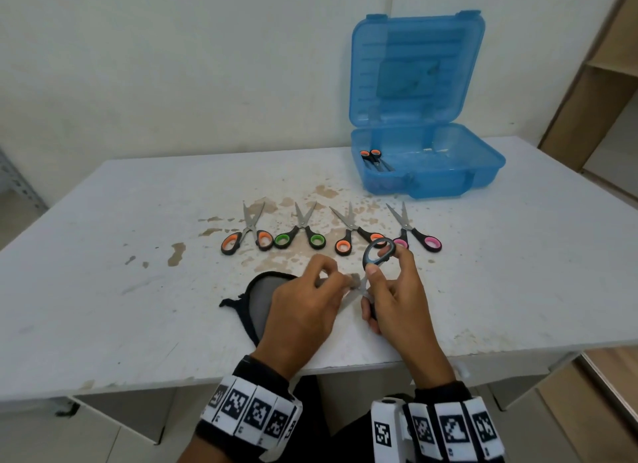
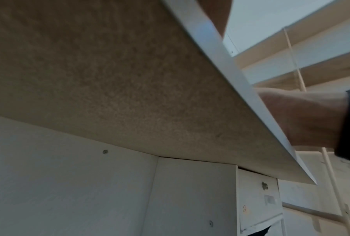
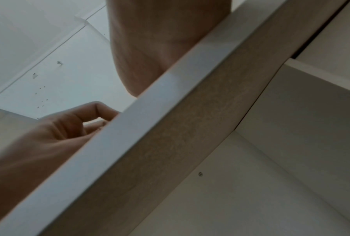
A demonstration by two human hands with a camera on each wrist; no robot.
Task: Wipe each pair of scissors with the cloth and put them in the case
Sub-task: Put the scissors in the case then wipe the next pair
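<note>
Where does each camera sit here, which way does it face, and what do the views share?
Head: on the head, looking forward and down at the table, four scissors in a row, the open blue case, the cloth; shows the left hand and right hand, which holds the grey scissors.
Left wrist: below the table edge, looking up at its underside; shows the right forearm.
Right wrist: below the table edge too, looking up; shows the left hand's curled fingers.
Shared: both wrist views catch the white table edge; all three show the table.
</note>
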